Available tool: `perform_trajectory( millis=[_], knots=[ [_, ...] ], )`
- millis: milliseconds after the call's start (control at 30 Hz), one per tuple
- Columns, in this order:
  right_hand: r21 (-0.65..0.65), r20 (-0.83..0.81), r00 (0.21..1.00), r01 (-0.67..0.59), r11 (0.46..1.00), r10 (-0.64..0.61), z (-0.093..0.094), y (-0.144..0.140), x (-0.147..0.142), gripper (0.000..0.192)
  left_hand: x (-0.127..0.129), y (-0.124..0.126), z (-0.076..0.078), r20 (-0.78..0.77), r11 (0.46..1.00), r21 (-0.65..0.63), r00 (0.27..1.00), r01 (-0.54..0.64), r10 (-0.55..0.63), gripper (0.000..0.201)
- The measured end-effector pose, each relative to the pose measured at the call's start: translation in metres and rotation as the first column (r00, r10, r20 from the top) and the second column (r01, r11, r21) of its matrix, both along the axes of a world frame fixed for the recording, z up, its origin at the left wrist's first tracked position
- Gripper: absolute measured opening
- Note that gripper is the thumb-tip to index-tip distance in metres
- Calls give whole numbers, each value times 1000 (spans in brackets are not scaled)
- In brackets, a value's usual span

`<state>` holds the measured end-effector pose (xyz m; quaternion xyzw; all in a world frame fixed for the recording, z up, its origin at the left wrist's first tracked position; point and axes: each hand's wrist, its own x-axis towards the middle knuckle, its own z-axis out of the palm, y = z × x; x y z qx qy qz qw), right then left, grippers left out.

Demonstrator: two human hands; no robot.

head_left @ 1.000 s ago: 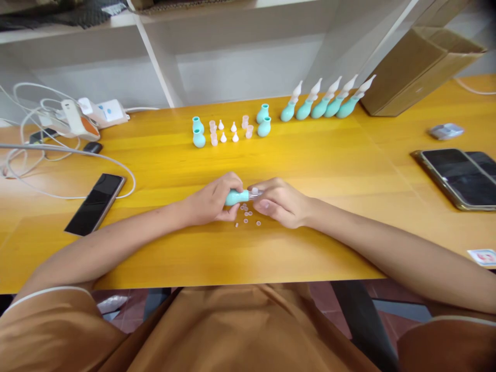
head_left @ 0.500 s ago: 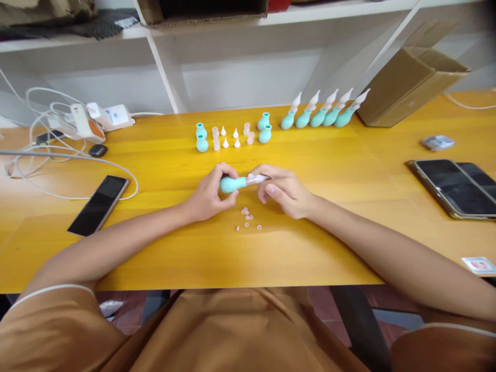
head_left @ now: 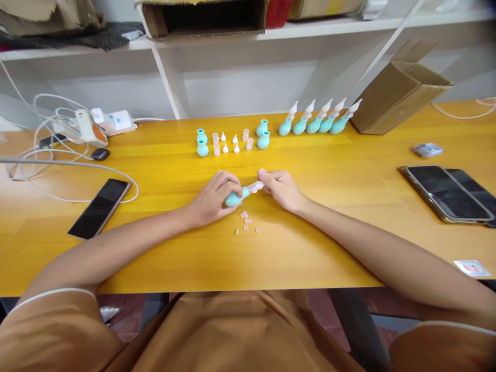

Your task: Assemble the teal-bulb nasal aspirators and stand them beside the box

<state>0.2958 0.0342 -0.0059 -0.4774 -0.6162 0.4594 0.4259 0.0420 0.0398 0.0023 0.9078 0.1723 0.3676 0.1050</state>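
My left hand (head_left: 215,199) is wrapped round the teal bulb of a nasal aspirator (head_left: 234,198), which tilts up to the right over the table. At its clear, whitish nozzle end, my right hand (head_left: 282,188) pinches the tip between thumb and fingers; the very tip is hidden. Below lie several small pale-pink rings (head_left: 246,221), loose on the wood. Behind my hands stand teal bulbs (head_left: 263,140), clear pinkish connectors (head_left: 216,149) and small white tips (head_left: 236,148). Several assembled aspirators (head_left: 285,126) stand in a row at the back right.
A phone (head_left: 99,208) lies at left near tangled white cables and chargers (head_left: 116,122). On the right are two stacked phones (head_left: 445,191), a small plastic-wrapped item (head_left: 427,150), a card (head_left: 471,267) and an open cardboard box (head_left: 399,95). White shelving (head_left: 248,85) rises behind the table.
The aspirator has tilted, its nozzle now pointing up to the right. My left fingers have closed over the bulb's top, and my right hand has turned, thumb up, at the tip. The view has shifted slightly.
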Motion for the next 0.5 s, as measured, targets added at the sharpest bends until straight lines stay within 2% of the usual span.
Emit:
perform_trajectory(
  millis=[100, 167, 267, 300, 367, 433, 500],
  knots=[
    [26, -10, 1000, 12, 1000, -12, 8, -3, -2, 88, 0, 0, -3, 4, 1000, -13, 1000, -9, 9, 29],
    [103, 20, 999, 24, 994, -26, 20, -2, 2, 86, 0, 3, -7, 38, 997, -66, 998, -39, 41, 42],
    [262, 241, 965, 38, 964, -103, 49, 7, 22, 81, 1, 8, -12, 97, 987, -128, 989, -96, 109, 62],
    [323, 347, 924, 41, 946, -159, 60, 14, 32, 79, 1, 9, -14, 104, 985, -138, 987, -106, 121, 61],
    [453, 533, 793, 28, 891, -296, 84, 33, 54, 72, 1, 11, -15, 96, 982, -153, 987, -110, 125, 53],
    [548, 639, 642, 8, 837, -425, 105, 60, 73, 64, 2, 11, -15, 72, 981, -161, 990, -109, 122, 44],
    [572, 731, 456, -5, 820, -507, 121, 90, 84, 62, 3, 9, -13, 40, 982, -154, 993, -107, 114, 37]
  ],
)
